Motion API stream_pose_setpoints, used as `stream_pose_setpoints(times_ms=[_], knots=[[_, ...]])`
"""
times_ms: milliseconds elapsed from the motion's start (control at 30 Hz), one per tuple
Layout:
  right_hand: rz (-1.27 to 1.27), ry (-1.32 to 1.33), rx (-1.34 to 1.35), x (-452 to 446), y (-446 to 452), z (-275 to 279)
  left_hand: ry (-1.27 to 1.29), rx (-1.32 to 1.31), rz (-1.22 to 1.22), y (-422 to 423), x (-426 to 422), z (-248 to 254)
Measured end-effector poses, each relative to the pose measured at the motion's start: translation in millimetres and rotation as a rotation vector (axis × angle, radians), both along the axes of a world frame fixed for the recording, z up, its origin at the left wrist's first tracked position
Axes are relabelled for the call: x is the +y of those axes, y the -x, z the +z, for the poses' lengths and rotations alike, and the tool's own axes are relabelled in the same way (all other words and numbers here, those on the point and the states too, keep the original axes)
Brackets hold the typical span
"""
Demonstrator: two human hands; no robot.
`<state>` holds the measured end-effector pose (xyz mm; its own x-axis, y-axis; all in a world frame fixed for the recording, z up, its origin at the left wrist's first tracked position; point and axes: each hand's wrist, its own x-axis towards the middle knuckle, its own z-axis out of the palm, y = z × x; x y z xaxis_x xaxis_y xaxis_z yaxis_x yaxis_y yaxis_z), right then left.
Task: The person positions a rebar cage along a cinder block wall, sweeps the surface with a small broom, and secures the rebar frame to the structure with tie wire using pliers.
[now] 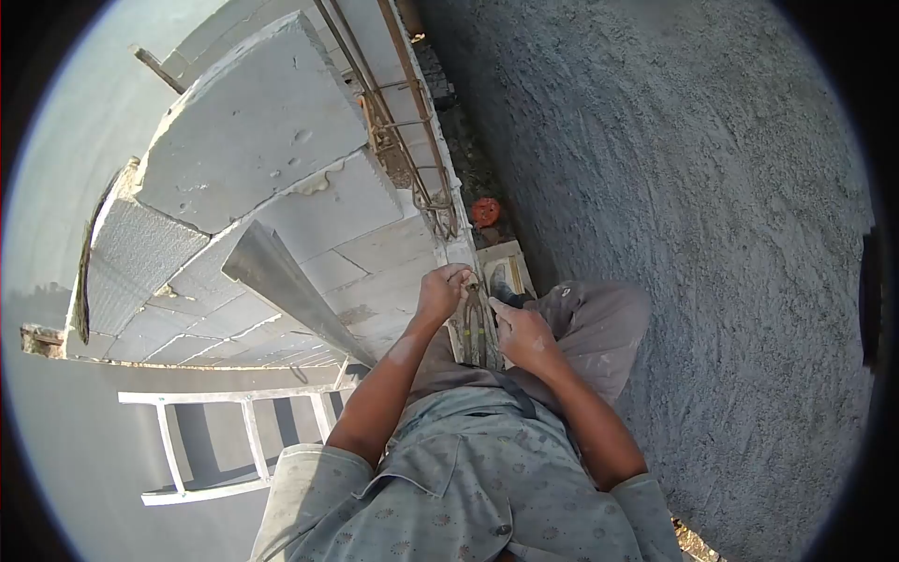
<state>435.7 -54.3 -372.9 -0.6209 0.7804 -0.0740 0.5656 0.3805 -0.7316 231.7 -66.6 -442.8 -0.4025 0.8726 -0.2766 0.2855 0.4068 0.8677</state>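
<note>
My left hand (444, 291), dusty and with its fingers closed, is at the top of a narrow block wall (456, 251). What its fingertips hold is too small to name. Close by on the right, my right hand (523, 332) is closed too, near a dark object whose kind I cannot make out. Between and just below the hands lies a pair of pliers (476, 328) with yellow marks on its handles. Beyond my hands a cage of rusty steel bars (405, 122) runs along the wall top.
White blocks (257, 122) form the wall at left, with a metal channel (290, 281) leaning across them. A white ladder (251, 438) stands lower left. A rough grey plastered wall (712, 234) fills the right. An orange round object (484, 213) lies in the gap.
</note>
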Motion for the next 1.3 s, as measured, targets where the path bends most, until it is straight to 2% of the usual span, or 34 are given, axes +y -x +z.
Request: stream_pose_setpoints(times_ms=[100, 200, 300, 633, 833, 933, 1033, 1100, 1200, 1300], knots=[[-0.023, -0.089, -0.122, 16, 12, -8, -0.256, 0.152, 0.076, 9, 3, -26], [-0.014, -0.305, -0.187, 30, 29, -25, -0.270, 0.272, 0.238, 28, 8, -62], [0.031, -0.449, -0.267, 42, 51, -54, -0.128, 0.130, 0.195, 51, 10, -99], [0.111, -0.597, -0.341, 70, 109, -91, -0.052, 0.190, 0.193, 50, 23, -103], [0.070, -0.474, -0.342, 78, 126, -95, 0.011, 0.116, 0.241, 46, 31, -104], [0.011, -0.242, -0.330, 82, 132, -87, 0.042, 0.052, 0.284, 49, 35, -118], [-0.071, -0.113, -0.207, 83, 140, -84, 0.060, 0.075, 0.317, 51, 41, -125], [-0.082, -0.090, -0.220, 83, 145, -84, 0.069, 0.140, 0.322, 50, 43, -128], [-0.066, -0.082, -0.256, 82, 148, -80, 0.068, 0.066, 0.282, 48, 42, -133], [-0.019, -0.179, -0.292, 86, 151, -87, 0.098, 0.246, 0.252, 38, 39, -131]])
